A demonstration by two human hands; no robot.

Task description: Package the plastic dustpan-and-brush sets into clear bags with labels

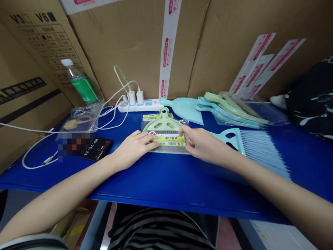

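Note:
A pale green dustpan-and-brush set [164,125] in a clear plastic bag lies on the blue table, handle pointing away from me. Across its lower part runs a white and yellow-green card label [169,139]. The left edge is held by my left hand [136,147], closed, with its thumb and fingers near the label. My right hand [204,142] is curled shut at the right edge, thumb against the label. Partly behind my right forearm lies a light blue brush [260,147], bristles to the right. An unwrapped light blue dustpan [186,107] sits farther back.
Bagged green and blue dustpan sets [234,111] are stacked at the back right. A power strip [142,105] with chargers and white cables stands by the cardboard. At left are a phone [96,148] showing a timer, a bottle [83,88] and a plastic bag [80,119].

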